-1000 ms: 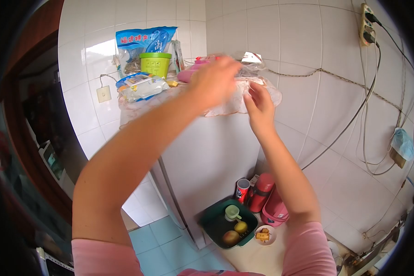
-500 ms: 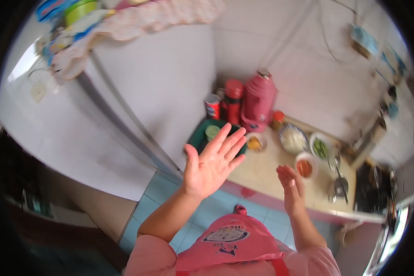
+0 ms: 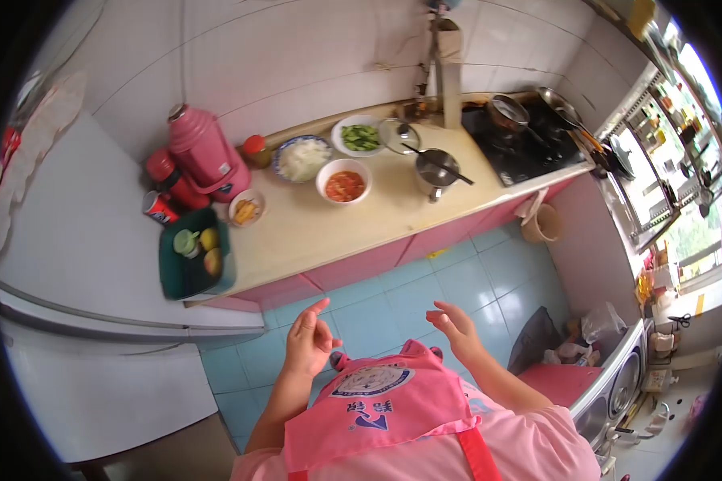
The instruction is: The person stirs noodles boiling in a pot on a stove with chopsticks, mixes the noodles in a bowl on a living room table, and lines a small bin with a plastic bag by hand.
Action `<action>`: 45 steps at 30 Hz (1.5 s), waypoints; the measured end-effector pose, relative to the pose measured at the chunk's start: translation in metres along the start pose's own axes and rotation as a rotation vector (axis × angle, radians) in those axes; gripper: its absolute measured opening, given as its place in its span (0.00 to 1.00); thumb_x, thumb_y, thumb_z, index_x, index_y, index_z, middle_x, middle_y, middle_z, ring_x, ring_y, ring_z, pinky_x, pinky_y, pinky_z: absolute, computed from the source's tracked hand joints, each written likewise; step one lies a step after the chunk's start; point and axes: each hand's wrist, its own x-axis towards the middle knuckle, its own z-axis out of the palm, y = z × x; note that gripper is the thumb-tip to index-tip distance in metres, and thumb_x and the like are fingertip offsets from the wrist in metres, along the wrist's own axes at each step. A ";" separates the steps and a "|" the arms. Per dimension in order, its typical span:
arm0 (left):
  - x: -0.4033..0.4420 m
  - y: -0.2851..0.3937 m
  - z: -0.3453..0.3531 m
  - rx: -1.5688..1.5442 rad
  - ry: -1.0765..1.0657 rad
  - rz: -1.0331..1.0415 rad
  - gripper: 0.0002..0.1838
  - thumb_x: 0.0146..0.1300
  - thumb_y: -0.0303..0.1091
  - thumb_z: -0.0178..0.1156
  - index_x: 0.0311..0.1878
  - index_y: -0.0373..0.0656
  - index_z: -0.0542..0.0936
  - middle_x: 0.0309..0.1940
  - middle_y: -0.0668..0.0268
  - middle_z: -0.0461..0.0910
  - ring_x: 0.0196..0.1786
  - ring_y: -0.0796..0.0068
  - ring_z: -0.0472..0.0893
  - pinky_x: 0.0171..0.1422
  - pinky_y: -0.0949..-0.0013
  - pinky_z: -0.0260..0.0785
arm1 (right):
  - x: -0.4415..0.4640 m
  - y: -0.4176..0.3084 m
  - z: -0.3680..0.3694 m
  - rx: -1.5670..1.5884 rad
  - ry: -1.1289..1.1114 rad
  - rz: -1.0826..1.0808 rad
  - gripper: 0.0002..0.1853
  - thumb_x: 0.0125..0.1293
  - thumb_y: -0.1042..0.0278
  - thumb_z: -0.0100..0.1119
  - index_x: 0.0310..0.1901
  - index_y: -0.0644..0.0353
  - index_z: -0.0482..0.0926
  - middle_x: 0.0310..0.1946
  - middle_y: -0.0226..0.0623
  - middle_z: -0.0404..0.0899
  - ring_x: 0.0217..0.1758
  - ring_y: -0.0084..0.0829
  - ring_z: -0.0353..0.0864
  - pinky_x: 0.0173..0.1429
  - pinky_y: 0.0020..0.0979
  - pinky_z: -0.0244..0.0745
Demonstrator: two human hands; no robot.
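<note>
My left hand (image 3: 310,343) is raised in front of the pink apron (image 3: 377,401), its index finger out and the others loosely bent, holding nothing. On the other side my right hand (image 3: 456,329) hangs in the air with fingers apart, also holding nothing. Both are short of the counter (image 3: 297,248). On it stand a white bowl of chopped red food (image 3: 345,186), a plate of white pieces (image 3: 302,159), a plate of cut green vegetables (image 3: 359,136) and a small bowl of yellowish pieces (image 3: 246,208). A metal pot (image 3: 436,171) has a dark utensil across it, beside a glass lid (image 3: 399,136).
A pink thermos (image 3: 208,152), a red-lidded jar (image 3: 257,151) and a green bin with fruit (image 3: 168,260) stand at the left, near the fridge (image 3: 80,208). A stove (image 3: 521,144) with a pan (image 3: 509,114) is at the right, a wastebasket (image 3: 542,224) below.
My view has swung right, bringing the stove and window side into sight. Both hands have come down and back toward the apron; the left hand's spread fingers have partly curled.
</note>
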 end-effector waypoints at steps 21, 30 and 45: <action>0.193 -0.236 0.275 -0.057 -0.136 -0.310 0.36 0.53 0.29 0.51 0.69 0.55 0.57 0.63 0.55 0.63 0.65 0.58 0.65 0.55 0.43 0.72 | -0.011 0.015 -0.371 0.092 0.272 0.001 0.19 0.72 0.61 0.50 0.57 0.66 0.68 0.47 0.43 0.78 0.53 0.33 0.77 0.60 0.34 0.70; 0.403 -0.262 0.268 -0.236 0.080 -0.500 0.29 0.61 0.48 0.61 0.62 0.54 0.61 0.54 0.56 0.68 0.56 0.61 0.72 0.50 0.42 0.74 | 0.066 -0.019 -0.414 0.051 0.417 0.056 0.16 0.70 0.67 0.52 0.54 0.68 0.71 0.44 0.42 0.79 0.48 0.32 0.80 0.55 0.31 0.74; 0.510 -0.270 0.296 -0.328 0.067 -0.377 0.10 0.68 0.47 0.53 0.42 0.52 0.74 0.37 0.72 0.78 0.43 0.73 0.80 0.51 0.56 0.71 | 0.164 -0.049 -0.433 0.012 0.405 0.108 0.14 0.69 0.69 0.53 0.52 0.69 0.72 0.43 0.44 0.79 0.48 0.32 0.80 0.55 0.30 0.75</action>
